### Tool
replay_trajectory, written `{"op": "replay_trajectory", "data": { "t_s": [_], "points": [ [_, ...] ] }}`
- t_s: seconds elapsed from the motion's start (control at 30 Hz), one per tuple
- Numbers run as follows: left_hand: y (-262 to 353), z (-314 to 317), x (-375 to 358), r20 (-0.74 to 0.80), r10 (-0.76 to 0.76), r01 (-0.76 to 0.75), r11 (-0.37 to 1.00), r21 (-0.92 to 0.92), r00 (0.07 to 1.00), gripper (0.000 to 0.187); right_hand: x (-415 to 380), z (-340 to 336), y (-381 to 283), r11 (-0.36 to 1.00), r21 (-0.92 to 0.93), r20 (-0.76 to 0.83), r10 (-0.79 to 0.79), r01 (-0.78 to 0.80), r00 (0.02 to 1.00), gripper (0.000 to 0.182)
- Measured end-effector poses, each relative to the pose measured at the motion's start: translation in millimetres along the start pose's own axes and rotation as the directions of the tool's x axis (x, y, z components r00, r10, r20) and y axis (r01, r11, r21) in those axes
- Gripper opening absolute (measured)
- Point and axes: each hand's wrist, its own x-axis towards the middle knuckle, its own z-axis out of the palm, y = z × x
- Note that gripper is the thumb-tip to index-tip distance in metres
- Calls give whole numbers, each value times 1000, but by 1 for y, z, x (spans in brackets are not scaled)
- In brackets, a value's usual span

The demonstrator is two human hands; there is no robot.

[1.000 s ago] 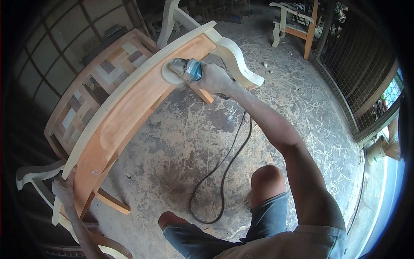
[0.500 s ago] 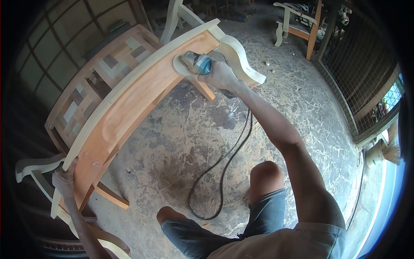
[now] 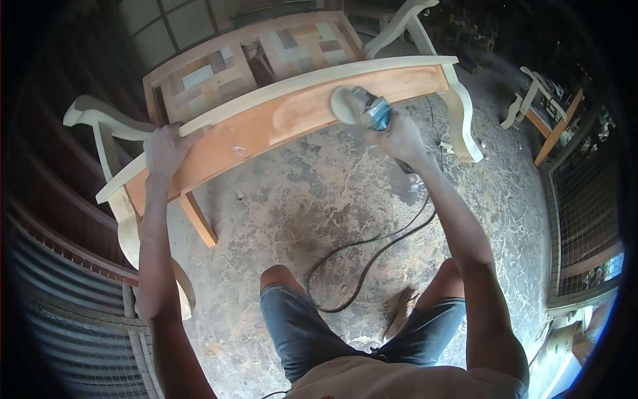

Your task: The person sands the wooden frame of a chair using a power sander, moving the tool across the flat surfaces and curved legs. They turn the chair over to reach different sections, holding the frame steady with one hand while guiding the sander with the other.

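Observation:
A wooden bench (image 3: pixel 292 114) stands in front of me, with a pale curved seat rail above an orange-brown front board. My right hand (image 3: pixel 403 141) is closed around a teal angle grinder (image 3: pixel 379 113). Its round, pale sanding disc (image 3: pixel 344 105) lies against the front board, right of the middle. Lighter, scuffed wood shows beside the disc. Toward the bench's left end, my left hand (image 3: pixel 166 149) grips the seat rail, with fingers over its top edge. The patchwork backrest (image 3: pixel 279 53) rises behind.
A black power cord (image 3: pixel 362 279) loops across the cracked concrete floor (image 3: pixel 299 199) between the bench and my legs. At the far right stands a partly built chair (image 3: pixel 548 123) near a wire-mesh wall (image 3: pixel 585 226). Corrugated metal sheeting (image 3: pixel 73 286) lines the left side.
The grinder has moved left along the front board, away from its right end. My left hand has shifted inward from the bench's left end. The whole view has turned.

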Motion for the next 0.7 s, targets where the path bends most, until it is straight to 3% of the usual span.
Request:
{"op": "replay_trajectory", "data": {
  "t_s": [0.07, 0.17, 0.27, 0.37, 0.47, 0.53, 0.57, 0.7],
  "points": [
    [-5, -12, 0, 101, -3, 9, 998, -56, 995, 96, -7, 26, -34, 998, -41, 45, -38, 40, 998, 74],
    [-51, 20, 19, 148, 120, -82, 966, -244, 982, 105, -30, 50, -106, 995, -80, 139, -51, 62, 989, 77],
    [-44, -32, 25, 453, 23, 109, 959, -263, 891, 114, -42, 75, -167, 981, -144, 195, -101, 131, 976, 75],
    [-86, -23, 42, 558, -37, 156, 974, -166, 829, 96, -52, 99, -211, 961, -142, 238, -200, 238, 950, 69],
    [-105, -29, 8, 358, 99, -35, 983, -181, 929, 79, -57, 124, -232, 935, -160, 219, -278, 315, 935, 66],
    [-118, -22, 16, 469, 174, -171, 984, -49, 866, 46, -59, 132, -231, 920, -143, 164, -341, 364, 926, 66],
    [-123, -16, 20, 525, 202, -243, 970, 9, 827, 44, -59, 131, -227, 936, -145, 157, -300, 322, 941, 66],
    [-137, 7, 22, 431, 290, -332, 943, 25, 855, 38, -60, 103, -193, 968, -167, 114, -170, 188, 979, 64]
  ]
}}
